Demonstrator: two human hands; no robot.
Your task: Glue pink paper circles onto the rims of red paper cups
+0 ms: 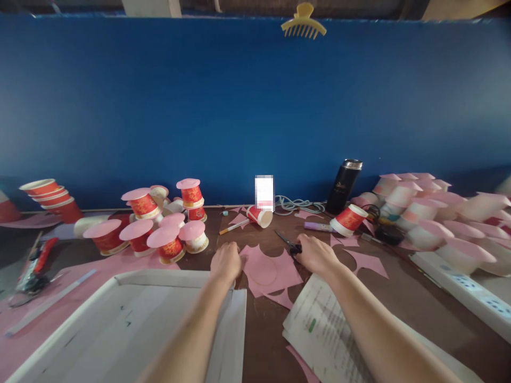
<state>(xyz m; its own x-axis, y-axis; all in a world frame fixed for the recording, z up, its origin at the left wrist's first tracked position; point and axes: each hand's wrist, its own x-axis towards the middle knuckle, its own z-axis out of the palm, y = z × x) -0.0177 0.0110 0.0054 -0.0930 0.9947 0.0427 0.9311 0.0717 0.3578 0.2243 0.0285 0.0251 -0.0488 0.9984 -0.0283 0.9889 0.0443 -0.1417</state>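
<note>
In the head view, my right hand (pixel 313 252) is closed around the black handles of a pair of scissors (pixel 284 238). Their blades point away to the upper left, above the table. Between my hands lies a pink paper sheet (pixel 275 270) with curved cut-outs along its edges and a faint round outline on it. My left hand (pixel 225 261), fingers curled, grips this sheet at its left edge; the fingertips are partly hidden. Behind the sheet, a red and white paper cup (pixel 261 216) lies on its side, with an orange and white stick-like pen (pixel 233 227) beside it.
Cups with pink paper discs stand at left (pixel 138 230) and right (pixel 433 231). A white box lid (pixel 159 276) and printed papers (pixel 331 324) lie in front. A black flask (pixel 344 186), purple marker (pixel 317 226), power strip (pixel 465 287) and pink offcuts (pixel 369 261) are around.
</note>
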